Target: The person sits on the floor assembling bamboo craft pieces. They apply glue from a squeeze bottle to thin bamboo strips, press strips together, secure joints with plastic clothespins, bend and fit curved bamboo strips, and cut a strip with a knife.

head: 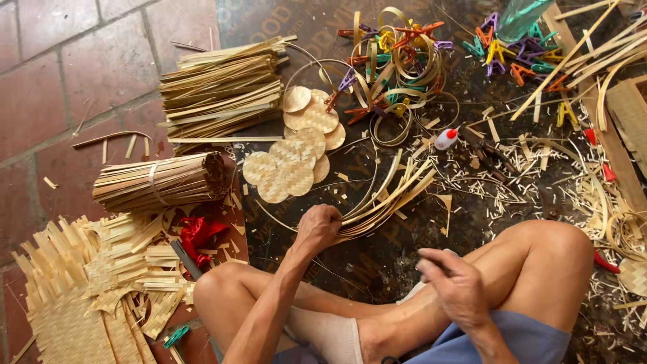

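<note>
A red brick floor is giving way to a dark board (377,263) littered with shavings, and a person is sitting cross-legged on it, seen from the head camera.

The left hand (318,227) is clenching in a fist around the near end of a bunch of bamboo strips (387,199). The bunch's long axis is running from that fist up and to the right, away from the person, the far ends fanning out towards a small glue bottle (446,139). The right hand (455,283) is resting over the right knee, nearer and to the right of the strips, not touching them — its fingers are curling loosely, and I cannot tell whether they are pinching anything.

Woven discs (296,158) are lying just beyond the left hand, coloured clips (502,50) far right — tied strip bundles (158,182) to the left.
</note>
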`<act>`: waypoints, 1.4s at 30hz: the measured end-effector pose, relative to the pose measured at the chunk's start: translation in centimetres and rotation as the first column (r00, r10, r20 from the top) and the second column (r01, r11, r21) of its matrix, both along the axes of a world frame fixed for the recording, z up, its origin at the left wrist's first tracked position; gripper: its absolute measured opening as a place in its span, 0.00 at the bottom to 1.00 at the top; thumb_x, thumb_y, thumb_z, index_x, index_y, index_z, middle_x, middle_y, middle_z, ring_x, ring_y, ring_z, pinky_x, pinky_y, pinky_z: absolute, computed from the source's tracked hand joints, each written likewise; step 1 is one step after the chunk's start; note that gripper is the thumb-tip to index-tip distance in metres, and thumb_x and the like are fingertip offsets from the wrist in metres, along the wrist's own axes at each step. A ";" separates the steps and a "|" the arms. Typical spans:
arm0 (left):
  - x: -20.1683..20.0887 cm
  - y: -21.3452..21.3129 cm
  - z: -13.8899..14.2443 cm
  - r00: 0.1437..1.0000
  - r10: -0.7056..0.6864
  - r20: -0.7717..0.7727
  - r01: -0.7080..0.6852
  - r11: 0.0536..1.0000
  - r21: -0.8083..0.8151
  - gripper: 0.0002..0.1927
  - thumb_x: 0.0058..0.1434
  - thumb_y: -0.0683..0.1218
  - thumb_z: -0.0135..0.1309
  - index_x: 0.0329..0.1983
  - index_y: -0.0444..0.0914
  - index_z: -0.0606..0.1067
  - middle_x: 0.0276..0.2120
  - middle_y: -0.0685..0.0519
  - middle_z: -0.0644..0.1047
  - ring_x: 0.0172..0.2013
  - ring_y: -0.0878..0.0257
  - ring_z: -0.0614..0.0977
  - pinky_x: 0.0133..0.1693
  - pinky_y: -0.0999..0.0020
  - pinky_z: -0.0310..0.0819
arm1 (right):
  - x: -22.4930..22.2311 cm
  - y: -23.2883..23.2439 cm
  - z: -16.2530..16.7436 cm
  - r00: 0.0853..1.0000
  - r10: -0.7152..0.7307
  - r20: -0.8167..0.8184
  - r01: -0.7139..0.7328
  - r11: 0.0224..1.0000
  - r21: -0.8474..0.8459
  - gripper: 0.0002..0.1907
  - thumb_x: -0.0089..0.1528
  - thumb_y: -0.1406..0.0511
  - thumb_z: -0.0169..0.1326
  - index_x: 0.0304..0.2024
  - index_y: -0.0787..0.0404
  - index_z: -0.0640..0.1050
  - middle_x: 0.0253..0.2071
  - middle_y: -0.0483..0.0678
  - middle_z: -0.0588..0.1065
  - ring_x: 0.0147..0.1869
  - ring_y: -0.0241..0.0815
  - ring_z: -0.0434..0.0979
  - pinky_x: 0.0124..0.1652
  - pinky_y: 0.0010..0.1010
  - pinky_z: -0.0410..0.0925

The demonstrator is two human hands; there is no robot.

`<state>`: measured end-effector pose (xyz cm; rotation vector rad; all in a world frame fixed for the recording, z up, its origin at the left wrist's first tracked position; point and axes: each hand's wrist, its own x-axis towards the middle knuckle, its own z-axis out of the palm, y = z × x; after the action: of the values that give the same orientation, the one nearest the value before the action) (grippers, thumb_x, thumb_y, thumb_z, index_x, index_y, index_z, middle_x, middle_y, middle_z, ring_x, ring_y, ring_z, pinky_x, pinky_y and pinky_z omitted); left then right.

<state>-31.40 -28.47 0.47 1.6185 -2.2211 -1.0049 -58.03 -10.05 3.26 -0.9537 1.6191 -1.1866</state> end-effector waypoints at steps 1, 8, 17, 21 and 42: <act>0.1 -0.1 0.2 1.000 -0.015 -0.013 0.014 1.000 -0.017 0.08 0.55 0.44 0.60 0.37 0.38 0.84 0.37 0.46 0.82 0.42 0.48 0.82 0.45 0.56 0.76 | 0.7 -1.0 -0.4 0.999 0.045 -0.015 -0.045 0.998 0.037 0.13 0.61 0.69 0.58 0.48 0.67 0.83 0.31 0.48 0.83 0.32 0.33 0.81 0.34 0.23 0.74; 3.4 -0.6 0.8 0.949 -0.153 -0.275 0.054 0.940 -0.337 0.17 0.54 0.40 0.60 0.49 0.34 0.79 0.45 0.43 0.80 0.47 0.46 0.79 0.48 0.55 0.75 | 3.0 -4.3 -3.0 0.992 0.127 0.027 -0.129 0.979 0.154 0.15 0.62 0.69 0.58 0.51 0.67 0.82 0.30 0.50 0.81 0.30 0.33 0.76 0.32 0.25 0.70; 11.0 1.3 -0.5 0.937 -0.056 0.346 0.172 0.934 -0.313 0.08 0.55 0.36 0.51 0.37 0.37 0.77 0.41 0.47 0.74 0.49 0.50 0.74 0.49 0.56 0.69 | 2.9 -4.8 -6.4 0.982 0.171 0.075 -0.179 0.976 0.125 0.15 0.63 0.69 0.56 0.51 0.69 0.81 0.34 0.48 0.82 0.31 0.33 0.78 0.33 0.23 0.72; 11.8 0.4 1.0 0.909 -0.130 0.396 0.253 0.927 -0.276 0.07 0.54 0.38 0.51 0.34 0.38 0.78 0.41 0.47 0.74 0.48 0.51 0.73 0.46 0.54 0.67 | 2.8 -5.3 -6.0 0.973 0.173 0.150 -0.197 0.968 0.155 0.15 0.64 0.69 0.55 0.52 0.69 0.80 0.35 0.48 0.81 0.32 0.33 0.77 0.34 0.23 0.72; 15.8 17.5 11.0 0.705 0.170 -0.689 0.158 0.909 0.386 0.07 0.60 0.36 0.63 0.41 0.30 0.82 0.37 0.47 0.82 0.41 0.58 0.82 0.44 0.60 0.76 | 8.7 -5.3 2.3 0.243 0.045 0.969 0.176 0.980 -0.090 0.15 0.70 0.66 0.53 0.59 0.58 0.77 0.36 0.48 0.76 0.39 0.41 0.74 0.41 0.33 0.68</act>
<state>-15.61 -11.01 11.46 1.0461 -1.5143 -1.8288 -49.30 -15.31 5.55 -0.0456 0.4738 -1.5371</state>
